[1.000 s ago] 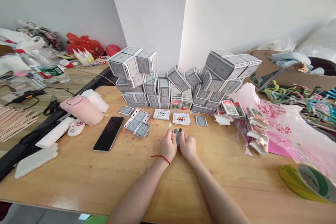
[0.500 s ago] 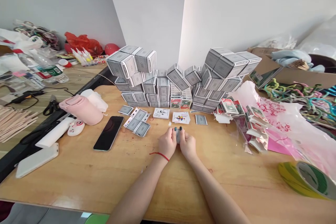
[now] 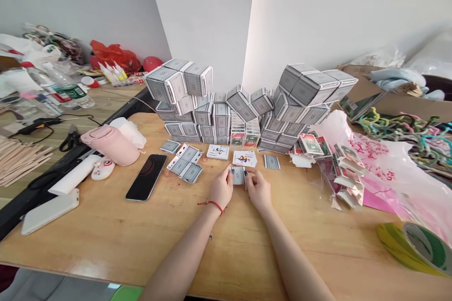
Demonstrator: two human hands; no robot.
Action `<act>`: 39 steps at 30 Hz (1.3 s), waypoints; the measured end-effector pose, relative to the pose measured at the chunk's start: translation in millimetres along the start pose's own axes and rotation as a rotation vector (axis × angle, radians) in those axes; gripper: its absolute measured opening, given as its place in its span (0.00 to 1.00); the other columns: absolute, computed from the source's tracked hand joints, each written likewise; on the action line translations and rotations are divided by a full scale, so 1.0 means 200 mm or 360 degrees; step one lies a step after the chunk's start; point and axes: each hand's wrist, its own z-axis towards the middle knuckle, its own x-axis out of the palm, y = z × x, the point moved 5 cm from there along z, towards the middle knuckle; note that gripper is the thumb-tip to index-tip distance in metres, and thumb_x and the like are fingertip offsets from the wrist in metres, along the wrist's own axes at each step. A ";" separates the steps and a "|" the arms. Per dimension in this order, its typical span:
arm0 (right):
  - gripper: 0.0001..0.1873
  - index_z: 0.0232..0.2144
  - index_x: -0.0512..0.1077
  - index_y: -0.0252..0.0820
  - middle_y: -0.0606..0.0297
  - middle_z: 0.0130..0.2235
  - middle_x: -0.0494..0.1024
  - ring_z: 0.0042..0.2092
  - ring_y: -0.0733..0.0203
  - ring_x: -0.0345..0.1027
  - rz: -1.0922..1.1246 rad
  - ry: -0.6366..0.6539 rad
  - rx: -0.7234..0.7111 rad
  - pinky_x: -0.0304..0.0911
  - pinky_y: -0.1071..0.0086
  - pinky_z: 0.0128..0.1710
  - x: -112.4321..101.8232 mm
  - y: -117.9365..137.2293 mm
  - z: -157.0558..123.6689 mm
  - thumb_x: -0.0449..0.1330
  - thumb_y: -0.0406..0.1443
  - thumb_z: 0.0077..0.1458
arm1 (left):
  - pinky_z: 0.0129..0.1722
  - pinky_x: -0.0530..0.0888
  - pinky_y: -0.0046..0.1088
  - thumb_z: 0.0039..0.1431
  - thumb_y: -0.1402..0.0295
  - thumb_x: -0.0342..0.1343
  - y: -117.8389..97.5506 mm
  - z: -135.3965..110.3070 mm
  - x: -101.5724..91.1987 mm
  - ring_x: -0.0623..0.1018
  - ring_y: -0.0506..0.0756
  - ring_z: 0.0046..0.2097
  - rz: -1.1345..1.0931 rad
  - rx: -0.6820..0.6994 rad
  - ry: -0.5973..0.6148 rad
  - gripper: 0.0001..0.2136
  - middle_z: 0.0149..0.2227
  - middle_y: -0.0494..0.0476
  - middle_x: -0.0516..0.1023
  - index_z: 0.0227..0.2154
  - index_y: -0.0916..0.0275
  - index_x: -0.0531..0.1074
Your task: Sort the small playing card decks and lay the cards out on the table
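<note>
Left hand (image 3: 221,189): fingers (image 3: 229,172) curled in, tips clamped on the deck's left edge; I see no gap.
Right hand (image 3: 259,191): same grip on the right edge, dark nails at the deck's near corner.
Deck (image 3: 239,175): pinched between both hands, grey back up, low over the table (image 3: 106,240); I can't tell if it touches.
Change: a second ago the deck sat on edge, mostly hidden between my palms. Now both hands are further forward and the back pattern shows.
Meaning: I judge the grip has turned from squaring to presenting the deck flat.
Near: joker card (image 3: 244,158) just beyond the fingertips, not touching.
Further out: loose cards (image 3: 186,168) and phone (image 3: 146,177) to the left, boxes (image 3: 243,103) stacked behind.
</note>
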 end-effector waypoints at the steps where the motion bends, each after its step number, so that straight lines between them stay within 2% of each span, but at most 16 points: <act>1: 0.19 0.39 0.67 0.40 0.71 0.16 0.66 0.19 0.65 0.60 -0.0102 -0.0052 -0.0020 0.57 0.73 0.25 -0.01 -0.01 0.01 0.46 0.45 0.54 | 0.40 0.70 0.29 0.59 0.68 0.41 0.00 0.00 0.00 0.74 0.54 0.42 0.0060 0.0013 0.0020 0.17 0.43 0.61 0.74 0.49 0.63 0.64; 4: 0.17 0.40 0.68 0.40 0.68 0.21 0.67 0.23 0.64 0.61 -0.0359 -0.0276 -0.0128 0.57 0.73 0.26 -0.06 -0.02 0.04 0.47 0.41 0.53 | 0.36 0.70 0.28 0.57 0.68 0.42 -0.02 0.00 0.00 0.75 0.54 0.38 0.0230 0.0046 0.0055 0.17 0.39 0.61 0.75 0.50 0.63 0.63; 6: 0.17 0.43 0.68 0.41 0.65 0.27 0.68 0.27 0.64 0.61 -0.0514 -0.0333 -0.0186 0.56 0.73 0.25 -0.07 -0.03 0.08 0.48 0.38 0.51 | 0.32 0.68 0.26 0.56 0.69 0.44 -0.03 -0.01 0.00 0.74 0.53 0.35 0.0297 0.0047 0.0046 0.19 0.34 0.59 0.75 0.51 0.63 0.60; 9: 0.20 0.47 0.66 0.47 0.64 0.32 0.68 0.28 0.65 0.61 -0.0715 -0.0309 -0.0181 0.52 0.75 0.23 -0.05 -0.04 0.12 0.49 0.34 0.50 | 0.27 0.66 0.25 0.54 0.71 0.45 -0.05 -0.01 -0.01 0.73 0.52 0.31 0.0278 0.0049 0.0007 0.21 0.28 0.55 0.73 0.53 0.64 0.56; 13: 0.19 0.44 0.70 0.50 0.66 0.31 0.68 0.28 0.67 0.60 -0.0829 -0.0291 -0.0201 0.48 0.75 0.22 -0.04 -0.06 0.15 0.49 0.33 0.52 | 0.26 0.64 0.24 0.54 0.72 0.45 -0.05 -0.02 -0.02 0.72 0.51 0.30 0.0175 0.0056 -0.0040 0.19 0.27 0.53 0.70 0.50 0.63 0.59; 21: 0.18 0.42 0.72 0.44 0.65 0.26 0.66 0.26 0.67 0.59 -0.0618 -0.0351 -0.0284 0.52 0.74 0.24 -0.07 -0.07 0.12 0.46 0.38 0.55 | 0.31 0.67 0.25 0.53 0.74 0.45 -0.05 -0.02 -0.03 0.70 0.50 0.31 0.0145 0.0122 -0.0067 0.12 0.27 0.52 0.68 0.41 0.62 0.66; 26: 0.18 0.37 0.75 0.43 0.65 0.25 0.66 0.25 0.67 0.59 -0.0541 -0.0413 -0.0291 0.54 0.74 0.25 -0.08 -0.06 0.13 0.48 0.41 0.55 | 0.31 0.67 0.25 0.52 0.76 0.45 -0.05 -0.01 -0.02 0.69 0.50 0.31 0.0174 0.0168 -0.0045 0.11 0.29 0.53 0.69 0.39 0.62 0.67; 30: 0.18 0.34 0.76 0.43 0.65 0.25 0.67 0.24 0.66 0.60 -0.0473 -0.0380 -0.0281 0.55 0.74 0.25 -0.07 -0.07 0.13 0.49 0.43 0.54 | 0.32 0.67 0.25 0.53 0.75 0.45 -0.05 -0.01 -0.02 0.70 0.50 0.32 0.0181 0.0199 -0.0006 0.10 0.31 0.54 0.70 0.36 0.62 0.68; 35: 0.18 0.36 0.76 0.43 0.65 0.25 0.68 0.25 0.66 0.61 -0.0376 -0.0330 -0.0287 0.57 0.74 0.27 -0.07 -0.07 0.13 0.49 0.44 0.53 | 0.32 0.67 0.26 0.53 0.75 0.45 -0.05 -0.01 -0.01 0.71 0.51 0.33 0.0192 0.0185 0.0028 0.10 0.32 0.55 0.71 0.36 0.62 0.68; 39: 0.19 0.37 0.75 0.42 0.64 0.25 0.69 0.26 0.65 0.63 -0.0301 -0.0392 -0.0299 0.58 0.73 0.28 -0.09 -0.06 0.13 0.49 0.43 0.54 | 0.33 0.68 0.26 0.53 0.76 0.46 -0.05 -0.02 -0.01 0.71 0.51 0.35 0.0189 0.0204 0.0002 0.10 0.33 0.55 0.71 0.36 0.62 0.68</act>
